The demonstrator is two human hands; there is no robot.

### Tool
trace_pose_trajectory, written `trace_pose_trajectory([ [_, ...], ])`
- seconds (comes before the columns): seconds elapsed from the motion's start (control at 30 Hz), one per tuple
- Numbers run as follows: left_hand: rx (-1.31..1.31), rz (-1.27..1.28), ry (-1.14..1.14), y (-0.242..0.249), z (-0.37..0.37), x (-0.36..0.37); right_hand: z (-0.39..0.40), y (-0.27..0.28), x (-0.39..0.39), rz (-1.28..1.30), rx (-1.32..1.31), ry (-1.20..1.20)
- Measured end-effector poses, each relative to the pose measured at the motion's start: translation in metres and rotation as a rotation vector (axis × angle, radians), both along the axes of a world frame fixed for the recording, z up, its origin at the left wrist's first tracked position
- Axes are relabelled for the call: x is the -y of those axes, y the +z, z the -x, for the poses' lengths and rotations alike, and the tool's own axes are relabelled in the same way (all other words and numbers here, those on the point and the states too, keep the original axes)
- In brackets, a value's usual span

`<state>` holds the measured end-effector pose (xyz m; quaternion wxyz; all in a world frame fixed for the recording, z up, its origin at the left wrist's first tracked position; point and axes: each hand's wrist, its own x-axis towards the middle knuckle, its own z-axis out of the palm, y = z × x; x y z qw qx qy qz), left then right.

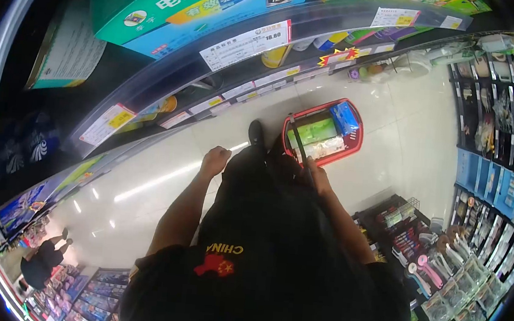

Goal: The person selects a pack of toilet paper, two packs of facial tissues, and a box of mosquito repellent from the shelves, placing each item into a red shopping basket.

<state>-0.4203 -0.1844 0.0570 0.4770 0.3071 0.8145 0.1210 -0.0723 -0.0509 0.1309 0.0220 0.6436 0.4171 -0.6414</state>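
Observation:
My left hand (215, 160) hangs beside my body with its fingers curled, over the pale floor; what it holds, if anything, cannot be made out. My right hand (317, 175) is closed round the dark handle of a red shopping basket (356, 146). Inside the basket lie a green package (316, 131), a blue package (344, 118) and a whitish package (324, 148). A dark shoe (256, 133) shows just left of the basket.
A shelf with price labels (246, 44) and a large green and blue box (191, 8) runs along the upper left. Racks of hanging goods (487, 119) stand at the right, with a lower display (403, 234) nearer. Another person (41, 264) is at the far lower left.

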Motion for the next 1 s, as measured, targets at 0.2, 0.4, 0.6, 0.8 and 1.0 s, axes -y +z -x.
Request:
trace_pose_trajectory([
  [0.2, -0.025, -0.012, -0.045, -0.01, 0.011, 0.006, -0.005, -0.043, 0.005, -0.111, 0.045, 0.064],
  [0.4, -0.015, -0.015, -0.003, -0.011, 0.01, 0.006, -0.02, -0.066, -0.008, -0.237, 0.184, 0.217],
  [0.6, 0.042, -0.097, 0.017, 0.018, -0.041, -0.04, -0.027, -0.044, -0.04, -0.189, 0.078, 0.307],
  [0.8, 0.167, -0.374, -0.28, 0.083, -0.142, -0.143, -0.043, -0.036, -0.075, -0.148, 0.044, 0.448],
  [1.0, 0.214, -0.318, -0.602, 0.126, -0.206, -0.187, -0.066, -0.05, -0.1, -0.159, -0.146, 0.312],
])
